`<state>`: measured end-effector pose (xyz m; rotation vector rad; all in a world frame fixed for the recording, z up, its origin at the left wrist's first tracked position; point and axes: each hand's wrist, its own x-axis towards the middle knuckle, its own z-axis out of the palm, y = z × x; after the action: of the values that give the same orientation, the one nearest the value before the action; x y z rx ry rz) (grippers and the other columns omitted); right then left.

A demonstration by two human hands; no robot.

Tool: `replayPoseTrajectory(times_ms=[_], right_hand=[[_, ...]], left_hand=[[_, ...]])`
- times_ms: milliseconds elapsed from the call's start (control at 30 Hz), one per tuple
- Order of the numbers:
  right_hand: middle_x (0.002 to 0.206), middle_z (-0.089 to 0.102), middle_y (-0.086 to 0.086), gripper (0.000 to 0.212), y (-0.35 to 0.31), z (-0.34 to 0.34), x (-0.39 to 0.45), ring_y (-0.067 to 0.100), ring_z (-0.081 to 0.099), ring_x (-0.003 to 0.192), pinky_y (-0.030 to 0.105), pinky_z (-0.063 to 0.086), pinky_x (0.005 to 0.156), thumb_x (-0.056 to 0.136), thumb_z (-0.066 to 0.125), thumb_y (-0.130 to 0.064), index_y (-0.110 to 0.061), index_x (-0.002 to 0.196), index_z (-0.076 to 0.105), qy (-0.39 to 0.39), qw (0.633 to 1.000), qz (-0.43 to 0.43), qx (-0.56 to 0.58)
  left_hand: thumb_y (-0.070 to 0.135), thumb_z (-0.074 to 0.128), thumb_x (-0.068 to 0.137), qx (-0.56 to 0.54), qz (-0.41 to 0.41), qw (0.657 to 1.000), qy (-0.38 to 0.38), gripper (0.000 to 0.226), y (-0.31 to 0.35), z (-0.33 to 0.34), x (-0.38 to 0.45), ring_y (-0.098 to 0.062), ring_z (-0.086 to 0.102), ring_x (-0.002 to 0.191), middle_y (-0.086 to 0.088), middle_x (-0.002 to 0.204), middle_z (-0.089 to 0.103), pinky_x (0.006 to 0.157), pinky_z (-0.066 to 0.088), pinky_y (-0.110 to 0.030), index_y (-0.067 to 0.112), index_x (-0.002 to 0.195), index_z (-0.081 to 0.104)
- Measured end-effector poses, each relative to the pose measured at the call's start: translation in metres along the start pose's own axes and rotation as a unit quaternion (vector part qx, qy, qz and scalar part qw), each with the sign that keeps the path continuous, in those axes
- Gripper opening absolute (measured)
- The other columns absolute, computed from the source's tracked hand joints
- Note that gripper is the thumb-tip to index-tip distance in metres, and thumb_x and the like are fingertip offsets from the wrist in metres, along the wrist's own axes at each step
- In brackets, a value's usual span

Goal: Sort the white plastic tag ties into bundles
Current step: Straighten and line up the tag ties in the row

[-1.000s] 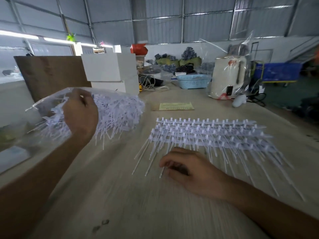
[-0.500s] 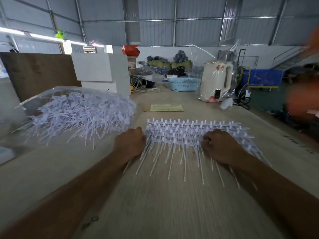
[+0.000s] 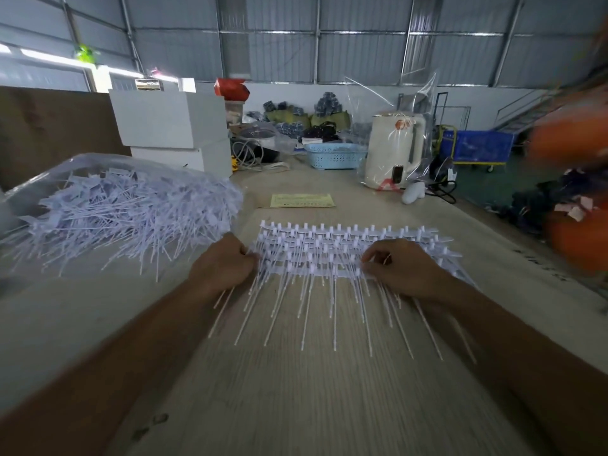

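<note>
A laid-out stack of white plastic tag ties (image 3: 332, 248) lies in rows on the wooden table (image 3: 296, 390), heads away from me and thin tails pointing toward me. My left hand (image 3: 223, 264) grips the left end of the stack, fingers curled at its edge. My right hand (image 3: 401, 268) pinches ties near the right part of the front row. A big loose heap of white tag ties (image 3: 131, 212) spills from a clear plastic bag (image 3: 39, 182) at the left.
A yellow paper slip (image 3: 302, 200) lies beyond the rows. Farther back stand white boxes (image 3: 171, 126), a blue basket (image 3: 335, 155), and a cream kettle in clear wrap (image 3: 391, 149). A blurred orange shape (image 3: 572, 192) is at the right edge.
My left hand let go of the bag of loose ties and came down to the left end of the rows. My right hand moved up from the tails onto the rows' right part.
</note>
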<state>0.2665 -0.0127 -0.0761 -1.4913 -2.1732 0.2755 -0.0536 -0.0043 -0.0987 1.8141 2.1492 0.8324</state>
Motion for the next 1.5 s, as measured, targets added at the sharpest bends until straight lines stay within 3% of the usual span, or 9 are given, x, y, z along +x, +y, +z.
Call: replayPoseTrajectory(times_ms=[167, 300, 500, 667, 800, 900, 1200, 1333, 1500], right_hand=[[0.079, 0.066, -0.018, 0.020, 0.007, -0.012, 0.007, -0.008, 0.059, 0.068, 0.010, 0.039, 0.061, 0.099, 0.059, -0.035, -0.025, 0.088, 0.072, 0.096, 0.993, -0.011, 0.066], [0.097, 0.069, 0.008, 0.027, 0.049, -0.029, 0.017, 0.024, 0.063, 0.084, 0.029, 0.044, 0.075, 0.101, 0.053, -0.031, -0.012, 0.099, 0.072, 0.209, 0.973, 0.089, -0.038], [0.118, 0.066, 0.015, 0.029, 0.077, -0.024, 0.018, 0.030, 0.060, 0.099, 0.036, 0.042, 0.095, 0.098, 0.053, -0.026, -0.009, 0.117, 0.066, 0.045, 0.964, 0.203, -0.166], [0.127, 0.066, 0.012, 0.039, 0.083, -0.027, 0.017, 0.029, 0.062, 0.112, 0.036, 0.046, 0.099, 0.092, 0.070, -0.024, -0.008, 0.127, 0.066, 0.092, 0.971, 0.217, -0.028], [0.102, 0.074, 0.012, 0.025, 0.090, -0.027, 0.012, 0.019, 0.066, 0.075, 0.030, 0.050, 0.081, 0.089, 0.072, -0.011, -0.006, 0.114, 0.074, 0.140, 0.963, 0.214, 0.080], [0.112, 0.072, 0.012, 0.021, 0.092, -0.028, 0.011, 0.023, 0.066, 0.095, 0.028, 0.046, 0.088, 0.091, 0.067, -0.005, -0.007, 0.111, 0.075, 0.157, 0.964, 0.199, 0.076], [0.102, 0.073, 0.009, 0.026, 0.087, -0.028, 0.011, 0.022, 0.066, 0.087, 0.031, 0.052, 0.084, 0.085, 0.060, 0.005, -0.013, 0.096, 0.076, 0.231, 0.958, 0.168, 0.040], [0.096, 0.071, 0.004, 0.023, 0.085, -0.025, 0.010, 0.006, 0.063, 0.059, 0.016, 0.045, 0.053, 0.093, 0.057, -0.003, -0.022, 0.094, 0.070, 0.161, 0.971, 0.177, 0.029], [0.108, 0.065, 0.012, 0.019, 0.071, -0.025, 0.011, 0.023, 0.064, 0.075, 0.034, 0.053, 0.077, 0.096, 0.055, -0.005, -0.013, 0.103, 0.071, 0.218, 0.969, 0.115, -0.002]], left_hand=[[0.056, 0.060, 0.092, 0.003, 0.022, 1.000, 0.019, 0.036, -0.004, -0.010, -0.002, -0.007, 0.056, 0.068, 0.004, 0.075, 0.063, 0.056, 0.036, -0.025, 0.021, 0.080, 0.059], [0.060, 0.052, 0.095, 0.009, 0.053, 0.998, 0.028, 0.041, 0.001, -0.013, 0.003, -0.011, 0.061, 0.069, 0.004, 0.075, 0.067, 0.057, 0.038, -0.024, 0.022, 0.081, 0.060], [0.039, 0.054, 0.099, 0.057, 0.032, 0.998, -0.024, 0.033, 0.021, -0.005, 0.045, -0.016, 0.066, 0.065, -0.002, 0.081, 0.068, 0.060, 0.046, -0.025, 0.008, 0.099, 0.062], [0.037, 0.074, 0.086, -0.097, -0.078, 0.992, -0.005, 0.036, 0.019, 0.008, 0.071, -0.022, 0.060, 0.049, -0.010, 0.069, 0.066, 0.044, 0.044, -0.023, 0.003, 0.095, 0.065], [0.033, 0.073, 0.087, -0.108, -0.084, 0.990, 0.026, 0.031, 0.013, 0.016, 0.076, -0.029, 0.067, 0.068, -0.015, 0.084, 0.070, 0.059, 0.054, -0.031, 0.004, 0.098, 0.067], [0.021, 0.069, 0.089, -0.142, -0.041, 0.985, 0.091, 0.008, 0.009, 0.019, 0.076, -0.026, 0.065, 0.067, -0.010, 0.086, 0.069, 0.068, 0.055, -0.037, 0.019, 0.084, 0.064], [0.005, 0.052, 0.099, -0.348, 0.064, 0.920, 0.169, 0.027, 0.018, 0.011, 0.066, -0.016, 0.059, 0.060, -0.005, 0.069, 0.066, 0.056, 0.049, -0.028, 0.025, 0.080, 0.055], [0.010, 0.048, 0.103, -0.447, 0.086, 0.881, 0.129, 0.020, 0.033, -0.001, 0.061, -0.012, 0.067, 0.071, -0.003, 0.083, 0.073, 0.065, 0.052, -0.028, 0.023, 0.089, 0.053], [0.011, 0.053, 0.102, -0.614, 0.063, 0.786, 0.027, 0.010, 0.062, -0.018, 0.054, -0.030, 0.074, 0.096, -0.008, 0.103, 0.076, 0.071, 0.060, -0.039, 0.016, 0.094, 0.050]])
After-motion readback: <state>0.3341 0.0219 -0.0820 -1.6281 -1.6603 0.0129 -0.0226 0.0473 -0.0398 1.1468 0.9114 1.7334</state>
